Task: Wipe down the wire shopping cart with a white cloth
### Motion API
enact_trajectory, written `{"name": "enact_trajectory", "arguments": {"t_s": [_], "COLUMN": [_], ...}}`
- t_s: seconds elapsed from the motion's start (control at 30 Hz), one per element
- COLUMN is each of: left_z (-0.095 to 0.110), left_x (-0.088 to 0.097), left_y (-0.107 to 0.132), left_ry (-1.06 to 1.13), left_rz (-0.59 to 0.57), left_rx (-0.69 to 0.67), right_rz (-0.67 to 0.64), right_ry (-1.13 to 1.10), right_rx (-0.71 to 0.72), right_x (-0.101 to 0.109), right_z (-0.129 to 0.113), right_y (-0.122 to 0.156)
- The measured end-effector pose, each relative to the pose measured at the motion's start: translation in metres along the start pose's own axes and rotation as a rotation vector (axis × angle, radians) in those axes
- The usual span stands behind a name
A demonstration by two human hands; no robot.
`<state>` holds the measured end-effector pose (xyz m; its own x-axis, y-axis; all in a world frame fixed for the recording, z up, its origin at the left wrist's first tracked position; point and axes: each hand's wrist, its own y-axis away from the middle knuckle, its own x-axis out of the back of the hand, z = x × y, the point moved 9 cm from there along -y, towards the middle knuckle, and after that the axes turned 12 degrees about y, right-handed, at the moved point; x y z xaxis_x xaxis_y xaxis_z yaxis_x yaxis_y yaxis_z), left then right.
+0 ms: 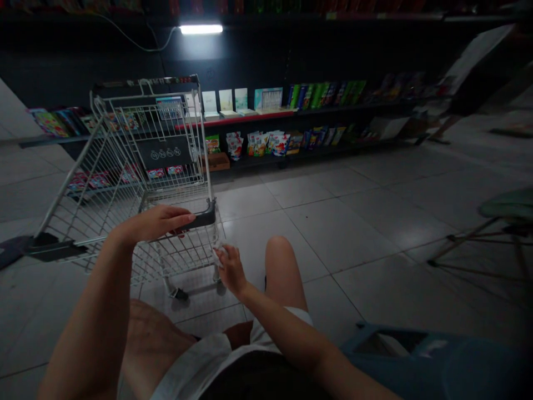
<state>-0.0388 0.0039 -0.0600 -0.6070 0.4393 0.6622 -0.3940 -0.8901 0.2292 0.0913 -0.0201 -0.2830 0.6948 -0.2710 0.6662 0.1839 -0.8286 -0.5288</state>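
Note:
A metal shopping cart [177, 253] stands in front of me, with a dark panel [166, 151] on its upright wire section. My left hand [162, 222] is closed over the cart's near rim, fingers on its dark plastic corner bumper [204, 216]. Lower and to the right, my right hand [231, 268] is pinched around a small crumpled whitish wipe [219, 251]. The wipe is at the cart's near corner wires; its far side is hidden by my fingers.
Behind the cart, a dark shelf [250, 113] bears boxes and snack bags [256, 143] under a bright lamp [201, 29]. A folding stool [506, 205] stands at right, a blue-grey plastic object [416, 361] at lower right. Another person [478, 83] is at far right.

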Motion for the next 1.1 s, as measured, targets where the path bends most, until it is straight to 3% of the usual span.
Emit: {"name": "enact_trajectory", "arguments": {"t_s": [0.07, 0.13, 0.2, 0.27, 0.33, 0.43, 0.53, 0.6, 0.7, 0.77, 0.83, 0.9, 1.0, 1.1], "left_z": [0.0, 0.001, 0.002, 0.003, 0.006, 0.008, 0.007, 0.007, 0.02, 0.037, 0.052, 0.06, 0.057, 0.052], "left_x": [0.0, -0.001, -0.002, -0.003, -0.004, -0.004, -0.003, -0.002, -0.001, -0.005, -0.016, -0.026, -0.032, -0.035], "left_y": [0.003, 0.006, 0.008, 0.01, 0.01, 0.011, 0.013, 0.016, 0.021, 0.022, 0.018, 0.012, 0.006, 0.008], "left_ry": [-0.008, -0.01, -0.017, -0.03, -0.053, -0.095, -0.16, -0.255, -0.466, -0.577, -0.658, -0.739, -0.803, -0.828], "left_rz": [0.003, -0.001, -0.009, -0.012, -0.008, 0.003, 0.005, 0.013, 0.128, 0.234, 0.302, 0.377, 0.484, 0.529], "left_rx": [0.0, -0.002, -0.013, -0.022, -0.035, -0.061, -0.06, -0.041, -0.009, -0.015, -0.033, -0.023, -0.019, -0.108], "right_rz": [-0.05, -0.064, 0.08, 0.335, 0.465, 0.418, 0.37, 0.335, 0.387, 0.395, 0.301, 0.192, 0.107, 0.084], "right_ry": [-0.056, -0.2, -0.341, -0.411, -0.427, -0.445, -0.465, -0.463, -0.455, -0.4, -0.302, -0.208, -0.104, -0.061], "right_rx": [0.014, 0.014, -0.002, -0.003, 0.08, 0.189, 0.102, 0.06, 0.087, 0.248, 0.464, 0.575, 0.549, 0.533], "right_x": [0.008, 0.029, 0.071, 0.119, 0.143, 0.12, 0.077, 0.063, 0.091, 0.121, 0.134, 0.131, 0.116, 0.111], "right_z": [0.002, 0.003, 0.0, -0.007, -0.025, -0.042, -0.027, -0.02, -0.026, -0.047, -0.067, -0.071, -0.056, -0.056], "right_y": [-0.001, -0.011, -0.03, -0.053, -0.077, -0.107, -0.111, -0.103, -0.095, -0.108, -0.14, -0.187, -0.253, -0.26]}}
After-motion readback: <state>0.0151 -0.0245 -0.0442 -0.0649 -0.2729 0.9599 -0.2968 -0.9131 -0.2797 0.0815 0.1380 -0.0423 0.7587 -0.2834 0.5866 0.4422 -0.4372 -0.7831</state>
